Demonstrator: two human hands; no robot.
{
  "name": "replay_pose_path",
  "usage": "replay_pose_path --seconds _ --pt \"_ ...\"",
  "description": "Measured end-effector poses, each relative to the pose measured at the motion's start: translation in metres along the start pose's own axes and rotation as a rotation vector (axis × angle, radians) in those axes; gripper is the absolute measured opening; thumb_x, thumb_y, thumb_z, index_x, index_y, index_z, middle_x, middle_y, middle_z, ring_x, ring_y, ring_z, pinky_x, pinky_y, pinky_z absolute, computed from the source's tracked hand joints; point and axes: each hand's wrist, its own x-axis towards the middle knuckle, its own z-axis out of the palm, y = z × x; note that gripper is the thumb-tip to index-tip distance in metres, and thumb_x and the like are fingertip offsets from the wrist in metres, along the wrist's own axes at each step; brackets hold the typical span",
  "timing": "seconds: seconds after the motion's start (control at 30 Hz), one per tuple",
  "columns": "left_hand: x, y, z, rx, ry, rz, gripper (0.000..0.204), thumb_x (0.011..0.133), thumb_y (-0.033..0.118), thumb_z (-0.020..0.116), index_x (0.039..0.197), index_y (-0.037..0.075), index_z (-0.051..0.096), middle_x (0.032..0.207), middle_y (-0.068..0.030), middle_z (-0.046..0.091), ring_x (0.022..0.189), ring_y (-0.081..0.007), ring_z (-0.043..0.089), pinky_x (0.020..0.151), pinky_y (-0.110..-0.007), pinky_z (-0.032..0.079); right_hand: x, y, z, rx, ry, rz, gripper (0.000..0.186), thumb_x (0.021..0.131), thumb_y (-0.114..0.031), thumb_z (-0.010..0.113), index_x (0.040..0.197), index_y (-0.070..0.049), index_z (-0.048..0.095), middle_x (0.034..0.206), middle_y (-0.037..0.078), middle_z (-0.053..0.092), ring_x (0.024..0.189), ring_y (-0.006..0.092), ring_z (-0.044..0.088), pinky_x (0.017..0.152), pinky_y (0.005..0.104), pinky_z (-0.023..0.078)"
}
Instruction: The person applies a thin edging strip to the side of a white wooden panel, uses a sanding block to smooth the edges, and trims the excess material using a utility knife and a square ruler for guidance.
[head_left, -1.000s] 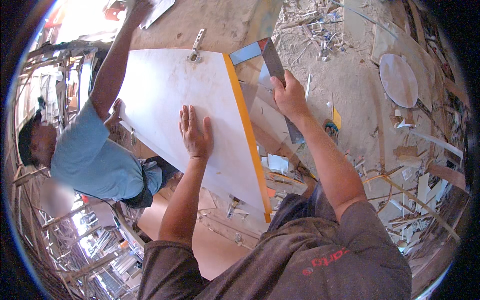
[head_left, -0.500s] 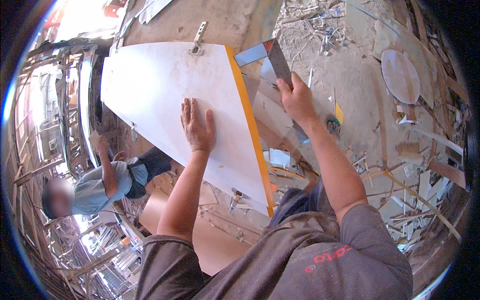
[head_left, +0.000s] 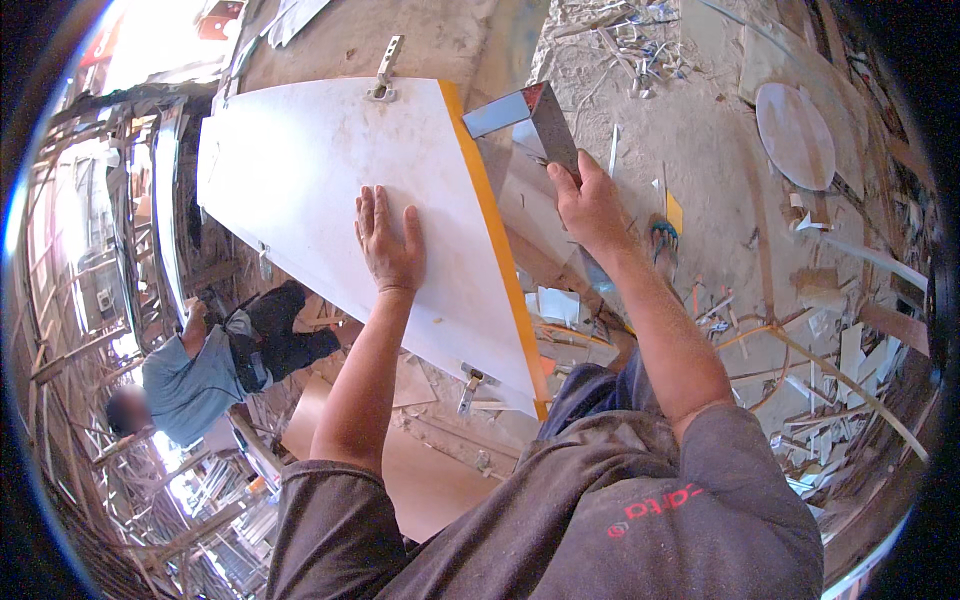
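Note:
A large white door panel [head_left: 310, 150] with a yellow edge [head_left: 491, 240] stretches out in front of me. Metal hinges are fixed along it, one at the far edge [head_left: 384, 75] and another at the near edge [head_left: 470, 385]. My left hand [head_left: 390, 243] lies flat on the panel, fingers stretched out and holding nothing. On the right, my right hand [head_left: 592, 205] is closed around the lower end of a grey angled bar [head_left: 556, 130]. Its shiny flat arm [head_left: 497, 114] reaches left to the yellow edge; whether it touches cannot be made out.
At the left, a co-worker [head_left: 200, 370] in a blue-grey shirt is among stacked wood. Scraps and offcuts litter the dusty floor [head_left: 640, 130] on the right. A pale oval sheet [head_left: 795, 136] lies farther right. A brown sheet [head_left: 430, 490] is below the panel.
The view has shifted slightly. Both my hands keep their places, the right still gripping the angled bar near the yellow edge. The co-worker at the left has changed posture and lowered an arm.

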Motion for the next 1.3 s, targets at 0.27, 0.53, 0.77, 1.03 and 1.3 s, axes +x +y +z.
replay_pose_path --seconds 0.27,0.53,0.77,1.03,1.3 --pt "-0.001 -0.001 -0.001 0.008 -0.011 -0.015 0.065 0.103 0.041 0.058 0.155 0.004 0.045 0.165 -0.0204 0.037 0.155 -0.0366 0.029 0.126 -0.052 0.020 0.007 -0.010 -0.003 -0.035 -0.020 -0.112 0.039 0.102 -0.034 0.061 0.111 0.004 0.062 0.096 0.029 0.070 0.091 0.0506 0.068 0.078 0.0553 0.052" --pt "-0.001 -0.003 0.000 0.003 0.009 0.005 0.064 0.103 0.040 0.058 0.154 0.004 0.046 0.164 -0.0210 0.038 0.155 -0.0371 0.031 0.126 -0.052 0.021 -0.006 -0.009 -0.012 0.097 -0.036 0.031 0.044 0.101 -0.035 0.062 0.116 0.006 0.062 0.101 0.033 0.069 0.096 0.0518 0.067 0.081 0.0550 0.053" --pt "-0.001 -0.002 0.001 -0.002 0.013 -0.005 0.063 0.103 0.039 0.059 0.153 0.003 0.048 0.163 -0.0220 0.039 0.154 -0.0375 0.031 0.125 -0.053 0.022 -0.032 -0.009 -0.014 0.034 0.004 0.074 0.041 0.101 -0.034 0.062 0.112 0.005 0.064 0.099 0.033 0.069 0.097 0.0526 0.066 0.082 0.0569 0.052" --pt "-0.001 -0.004 0.003 -0.007 0.028 0.007 0.063 0.103 0.040 0.059 0.153 0.003 0.048 0.162 -0.0225 0.040 0.154 -0.0380 0.031 0.125 -0.053 0.022 -0.040 -0.010 -0.018 -0.030 0.010 0.023 0.038 0.101 -0.035 0.063 0.101 0.003 0.064 0.089 0.032 0.068 0.090 0.0534 0.067 0.077 0.0573 0.052" --pt "0.000 -0.006 0.004 0.014 0.022 0.023 0.064 0.104 0.042 0.057 0.154 0.003 0.047 0.162 -0.0235 0.039 0.154 -0.0383 0.031 0.126 -0.051 0.021 -0.066 -0.007 -0.018 -0.050 0.041 -0.015 0.034 0.100 -0.034 0.065 0.098 0.000 0.063 0.085 0.030 0.069 0.082 0.0513 0.068 0.070 0.0569 0.052"
